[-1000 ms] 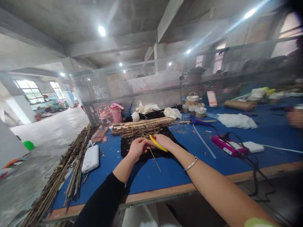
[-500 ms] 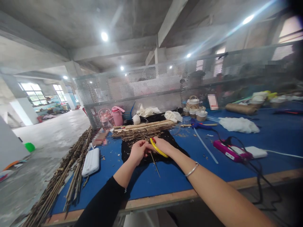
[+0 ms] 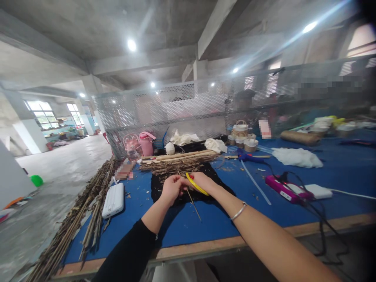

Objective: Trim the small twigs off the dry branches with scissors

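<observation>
Fingers pinched together, my left hand [image 3: 172, 189] grips a thin dry twig [image 3: 194, 204] that slants down toward the table's front edge. My right hand [image 3: 202, 182] is closed around shears [image 3: 196, 187] with a curved yellow handle and a bit of red. Their blades point at the twig near my left fingertips, partly hidden by the hands. Both hands meet above a black cloth [image 3: 216, 178] strewn with plant scraps. Just beyond them lies a pile of cut twigs [image 3: 164, 167], with longer pale sticks [image 3: 188, 156] behind it.
Long dry stalks [image 3: 73, 211] lie along the left edge beside a white power bank [image 3: 113, 199]. To the right are a blue glue gun [image 3: 252, 157], a purple power strip [image 3: 282, 187] with black cables, and white cloth [image 3: 296, 157]. A perforated metal screen [image 3: 164, 105] stands behind.
The view has shifted slightly. My hands keep nearly the same position and grip, and the twig's lower end sits a little lower and to the right.
</observation>
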A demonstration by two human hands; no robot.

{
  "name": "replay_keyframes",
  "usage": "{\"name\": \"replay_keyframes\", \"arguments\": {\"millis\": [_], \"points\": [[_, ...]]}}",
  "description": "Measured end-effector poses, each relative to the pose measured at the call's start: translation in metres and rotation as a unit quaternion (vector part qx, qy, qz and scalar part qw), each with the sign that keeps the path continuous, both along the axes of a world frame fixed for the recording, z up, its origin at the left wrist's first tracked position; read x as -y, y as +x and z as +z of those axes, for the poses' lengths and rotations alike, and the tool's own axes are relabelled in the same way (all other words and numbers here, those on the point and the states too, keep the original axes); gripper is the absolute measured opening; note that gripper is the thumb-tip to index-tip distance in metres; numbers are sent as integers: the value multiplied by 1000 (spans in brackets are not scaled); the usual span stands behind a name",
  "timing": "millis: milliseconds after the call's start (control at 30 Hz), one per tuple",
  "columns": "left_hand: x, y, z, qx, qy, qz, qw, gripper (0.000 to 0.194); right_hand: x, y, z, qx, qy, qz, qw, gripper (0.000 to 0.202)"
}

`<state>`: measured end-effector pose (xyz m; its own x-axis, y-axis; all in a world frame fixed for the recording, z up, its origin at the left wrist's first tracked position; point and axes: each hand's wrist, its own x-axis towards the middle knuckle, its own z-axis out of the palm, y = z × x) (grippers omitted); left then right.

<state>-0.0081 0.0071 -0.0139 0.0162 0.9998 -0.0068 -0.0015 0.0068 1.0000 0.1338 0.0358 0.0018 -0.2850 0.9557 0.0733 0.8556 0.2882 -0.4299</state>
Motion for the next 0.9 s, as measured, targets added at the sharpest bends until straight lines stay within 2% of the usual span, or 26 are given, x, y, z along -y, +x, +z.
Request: {"name": "replay_keyframes", "arguments": {"millis": [233,633,900], "points": [[2,2,3,-5,-6,17,1000,8,-1,1,-2,26,17,-8,999,63],[0,3,0,3,13,-2,1000,18,-8,7,-8,1,22,68,997,64],[0,3,-2,-13,35,-17,999,20,-4,6,-6,-3,34,69,997,61]]}}
